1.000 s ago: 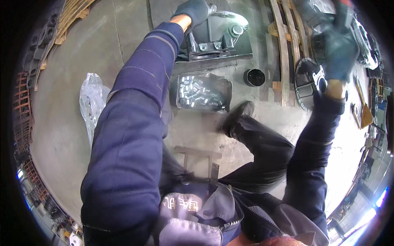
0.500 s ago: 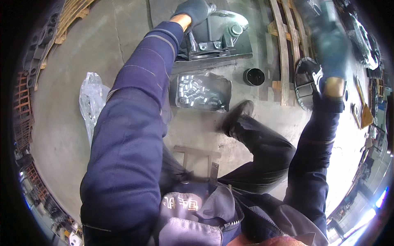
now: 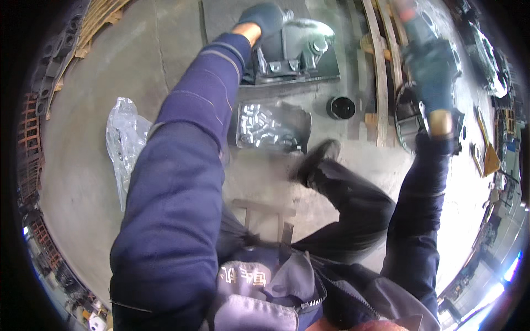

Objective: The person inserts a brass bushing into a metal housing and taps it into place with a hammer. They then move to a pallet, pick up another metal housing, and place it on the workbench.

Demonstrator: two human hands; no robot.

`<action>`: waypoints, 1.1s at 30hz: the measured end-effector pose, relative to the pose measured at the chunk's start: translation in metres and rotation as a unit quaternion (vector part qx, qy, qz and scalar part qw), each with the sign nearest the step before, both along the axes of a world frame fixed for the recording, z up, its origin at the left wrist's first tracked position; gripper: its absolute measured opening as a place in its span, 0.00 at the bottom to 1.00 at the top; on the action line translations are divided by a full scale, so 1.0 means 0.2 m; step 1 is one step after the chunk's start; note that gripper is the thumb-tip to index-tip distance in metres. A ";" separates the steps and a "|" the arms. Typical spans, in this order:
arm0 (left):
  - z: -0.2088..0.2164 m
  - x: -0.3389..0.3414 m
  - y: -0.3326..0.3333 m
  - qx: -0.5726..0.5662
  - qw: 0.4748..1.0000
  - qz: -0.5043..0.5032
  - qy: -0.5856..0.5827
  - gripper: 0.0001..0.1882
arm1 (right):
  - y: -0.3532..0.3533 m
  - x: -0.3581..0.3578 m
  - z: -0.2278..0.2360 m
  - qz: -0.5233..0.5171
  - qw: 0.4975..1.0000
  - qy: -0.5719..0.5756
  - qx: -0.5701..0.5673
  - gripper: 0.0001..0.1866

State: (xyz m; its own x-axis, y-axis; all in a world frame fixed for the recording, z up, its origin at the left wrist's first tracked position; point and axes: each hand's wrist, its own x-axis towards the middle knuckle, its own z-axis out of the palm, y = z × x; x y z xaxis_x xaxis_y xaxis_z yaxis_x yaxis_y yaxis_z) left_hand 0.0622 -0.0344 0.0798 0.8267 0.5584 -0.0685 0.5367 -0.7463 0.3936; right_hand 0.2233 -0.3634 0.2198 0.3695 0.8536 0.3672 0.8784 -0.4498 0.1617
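Grey concrete floor (image 3: 83, 176) surrounds the person's 2 outstretched arms, seen from above. Near the lap is a metal frame (image 3: 265, 206), then a dark shoe (image 3: 326, 151). Beyond, a shallow tray (image 3: 303, 122) holds silvery metal bushings (image 3: 256, 124); a black cylindrical cup (image 3: 341, 107) stands to its right. Farther out, a grey metal casting (image 3: 298, 41) sits on a dark plate (image 3: 317, 81). At its upper left, the gloved left hand (image 3: 262, 19) has curled fingers beside a small silvery piece (image 3: 287, 15); whether they clamp it, I cannot tell. Far right, past a wooden pallet (image 3: 381, 83), the blurred, gloved right hand (image 3: 433, 77) has its fingers wrapped around a red-tipped tool (image 3: 417, 23).
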 end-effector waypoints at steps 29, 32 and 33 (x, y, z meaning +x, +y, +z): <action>-0.05 0.02 -0.02 -0.042 0.999 -0.012 -0.015 0.28 | -0.29 -0.45 -0.79 -0.212 0.890 0.404 0.022 0.18; -0.07 0.02 -0.01 0.004 1.000 0.000 -0.006 0.30 | -0.28 -0.76 -0.96 -0.302 0.744 0.590 0.080 0.15; -0.07 0.03 0.00 0.006 1.000 -0.012 -0.021 0.29 | -0.33 -0.87 -1.02 -0.295 0.635 0.697 0.153 0.10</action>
State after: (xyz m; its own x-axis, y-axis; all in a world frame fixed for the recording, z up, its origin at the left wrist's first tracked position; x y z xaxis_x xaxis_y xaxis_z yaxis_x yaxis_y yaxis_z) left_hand 0.0673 -0.0341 0.0656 0.8417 0.5394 -0.0260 0.5018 -0.7635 0.4065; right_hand 0.0486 -0.4287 0.0163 0.7396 0.3837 -0.5530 -0.2642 -0.5901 -0.7628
